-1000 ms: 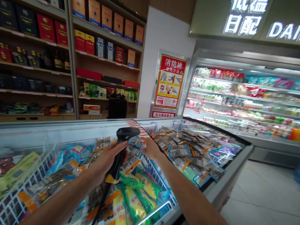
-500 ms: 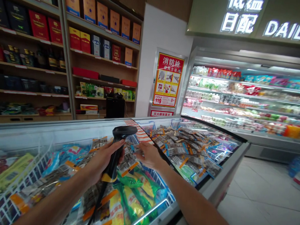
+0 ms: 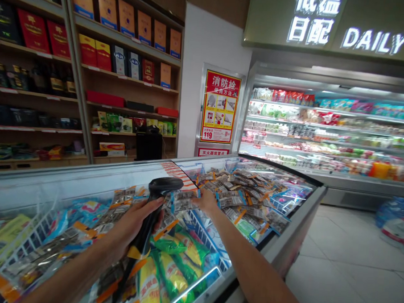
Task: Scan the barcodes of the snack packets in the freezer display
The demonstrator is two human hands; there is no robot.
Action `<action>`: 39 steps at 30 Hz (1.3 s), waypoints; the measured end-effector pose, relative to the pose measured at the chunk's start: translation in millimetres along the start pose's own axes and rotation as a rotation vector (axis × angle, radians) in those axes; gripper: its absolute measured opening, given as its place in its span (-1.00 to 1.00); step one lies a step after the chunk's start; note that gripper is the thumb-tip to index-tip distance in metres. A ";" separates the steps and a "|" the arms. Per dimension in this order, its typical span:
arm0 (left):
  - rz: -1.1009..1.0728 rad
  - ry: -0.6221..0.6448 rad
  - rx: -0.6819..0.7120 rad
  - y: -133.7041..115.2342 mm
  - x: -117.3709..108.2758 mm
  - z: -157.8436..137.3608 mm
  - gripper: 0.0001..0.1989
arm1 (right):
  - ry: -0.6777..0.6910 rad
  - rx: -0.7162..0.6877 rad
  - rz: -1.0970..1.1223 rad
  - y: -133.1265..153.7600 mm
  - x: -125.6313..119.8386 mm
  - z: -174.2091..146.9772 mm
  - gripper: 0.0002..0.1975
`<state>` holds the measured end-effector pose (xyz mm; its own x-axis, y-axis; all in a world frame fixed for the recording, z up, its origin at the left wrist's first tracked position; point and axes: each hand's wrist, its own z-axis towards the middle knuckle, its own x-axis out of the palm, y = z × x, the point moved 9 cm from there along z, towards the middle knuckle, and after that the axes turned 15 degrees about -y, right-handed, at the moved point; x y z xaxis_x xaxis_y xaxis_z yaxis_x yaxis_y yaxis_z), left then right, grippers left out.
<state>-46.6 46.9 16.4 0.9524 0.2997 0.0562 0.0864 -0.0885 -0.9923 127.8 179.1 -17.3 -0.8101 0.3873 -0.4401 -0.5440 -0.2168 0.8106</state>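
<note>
My left hand (image 3: pixel 141 222) is closed around the grip of a black handheld barcode scanner (image 3: pixel 165 184) with a yellow band low on its handle. Its dark cable hangs down over the packets below. To the right, my right hand (image 3: pixel 207 201) pinches the end of a flat wrapped packet (image 3: pixel 183 200) with grey-brown print and a blue edge. That packet is held near the scanner's head, above the freezer's contents. Under both hands lie green-and-yellow bags (image 3: pixel 175 266) and several similar grey-brown packets with orange edges.
A chest freezer (image 3: pixel 302 218) with white wire baskets (image 3: pixel 34 231) spans the front. More packets (image 3: pixel 250 194) fill its right section. Shelves of boxes (image 3: pixel 127 18) stand behind on the left, a lit chilled cabinet (image 3: pixel 327 114) on the right. Wrapped bottles (image 3: pixel 398 222) sit on the tiled floor.
My right hand has lifted a grey-brown packet out from among the others, to beside the scanner. The scanner has shifted slightly down, and the view has turned a little right.
</note>
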 end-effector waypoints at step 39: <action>0.105 0.165 0.065 -9.0 13.3 -18.5 -0.64 | -0.361 0.279 0.654 -39.2 -68.3 24.5 -0.72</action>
<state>-29.3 34.1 28.1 0.9905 0.1322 -0.0364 -0.0303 -0.0480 -0.9984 209.8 183.1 -9.6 -0.7993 0.5357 0.2722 0.1310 -0.2867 0.9490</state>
